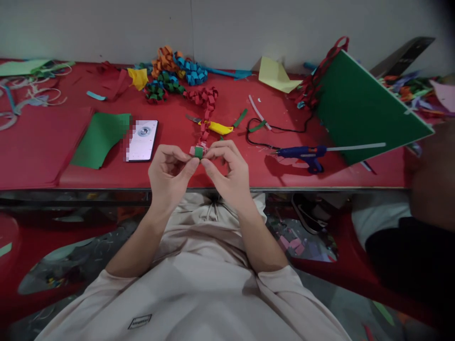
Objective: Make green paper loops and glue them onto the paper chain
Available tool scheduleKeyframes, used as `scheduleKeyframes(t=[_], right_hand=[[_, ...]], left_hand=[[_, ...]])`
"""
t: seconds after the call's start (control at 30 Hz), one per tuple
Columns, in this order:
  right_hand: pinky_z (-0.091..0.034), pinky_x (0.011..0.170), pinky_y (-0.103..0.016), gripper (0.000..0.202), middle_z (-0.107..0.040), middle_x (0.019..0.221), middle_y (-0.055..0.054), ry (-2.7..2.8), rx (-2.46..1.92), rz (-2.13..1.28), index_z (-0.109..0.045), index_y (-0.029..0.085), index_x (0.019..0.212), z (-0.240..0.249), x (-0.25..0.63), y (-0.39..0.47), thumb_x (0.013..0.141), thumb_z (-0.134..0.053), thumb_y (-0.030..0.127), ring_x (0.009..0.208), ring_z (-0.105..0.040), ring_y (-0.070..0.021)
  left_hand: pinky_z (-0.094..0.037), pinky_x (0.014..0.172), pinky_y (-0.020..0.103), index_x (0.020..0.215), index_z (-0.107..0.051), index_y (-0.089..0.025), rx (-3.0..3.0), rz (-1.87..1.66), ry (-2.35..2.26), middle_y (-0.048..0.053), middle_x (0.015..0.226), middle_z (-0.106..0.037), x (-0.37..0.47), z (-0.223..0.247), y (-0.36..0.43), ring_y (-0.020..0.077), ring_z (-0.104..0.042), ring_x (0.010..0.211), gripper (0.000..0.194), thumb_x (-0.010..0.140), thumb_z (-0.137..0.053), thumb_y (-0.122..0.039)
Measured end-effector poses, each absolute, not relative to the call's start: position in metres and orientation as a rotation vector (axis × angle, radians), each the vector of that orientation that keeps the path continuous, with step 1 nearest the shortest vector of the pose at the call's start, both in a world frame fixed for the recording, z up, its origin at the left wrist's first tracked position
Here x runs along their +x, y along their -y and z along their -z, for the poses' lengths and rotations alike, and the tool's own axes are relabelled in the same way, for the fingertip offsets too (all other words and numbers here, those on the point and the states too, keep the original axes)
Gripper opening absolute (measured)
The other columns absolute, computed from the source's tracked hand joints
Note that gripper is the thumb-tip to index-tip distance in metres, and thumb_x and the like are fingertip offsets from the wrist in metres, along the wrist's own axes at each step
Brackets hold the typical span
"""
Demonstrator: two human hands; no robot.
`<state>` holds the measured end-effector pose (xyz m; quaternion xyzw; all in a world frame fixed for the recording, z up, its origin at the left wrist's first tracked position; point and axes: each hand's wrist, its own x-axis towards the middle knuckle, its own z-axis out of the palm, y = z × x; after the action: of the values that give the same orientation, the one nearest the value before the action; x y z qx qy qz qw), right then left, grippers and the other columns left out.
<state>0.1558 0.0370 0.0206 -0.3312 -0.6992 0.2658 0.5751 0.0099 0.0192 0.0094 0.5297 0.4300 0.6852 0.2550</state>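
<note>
Both my left hand (174, 166) and my right hand (225, 166) pinch a small green paper loop (198, 152) from either side, at the table's near edge. Pink paper links adjoin the loop, and a red paper chain (207, 113) runs from there away toward the wall. Beyond my hands a yellow utility knife (219, 128) lies with its blade pointing left, partly under the chain. Orange links (165, 61), blue links (192, 71) and green links (165, 85) of paper chain are heaped at the back.
A phone (142, 139) and a green paper sheet (101, 139) lie to the left, beside large red sheets (42, 147). On the right are a blue glue gun (302, 154) with a black cord and a tilted green board (366, 109). Another person (419, 255) sits at the right.
</note>
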Motion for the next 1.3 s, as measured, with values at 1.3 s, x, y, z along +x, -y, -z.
scheduleKeyframes(t=[1.3], right_hand=[[-0.049,0.068,-0.029,0.046,-0.058,0.081,-0.001,1.478,-0.747,-1.030,-0.058,0.020,0.069,0.023,0.171,-0.024,0.083,-0.075,0.060,0.075,-0.058,-0.0151]], left_hand=[[-0.049,0.094,0.041,0.124,-0.070,-0.030,2.456,-1.585,-1.327,0.010,0.113,-0.072,-0.010,0.026,-0.022,0.0265,-0.065,0.104,0.038,0.089,-0.073,-0.045]])
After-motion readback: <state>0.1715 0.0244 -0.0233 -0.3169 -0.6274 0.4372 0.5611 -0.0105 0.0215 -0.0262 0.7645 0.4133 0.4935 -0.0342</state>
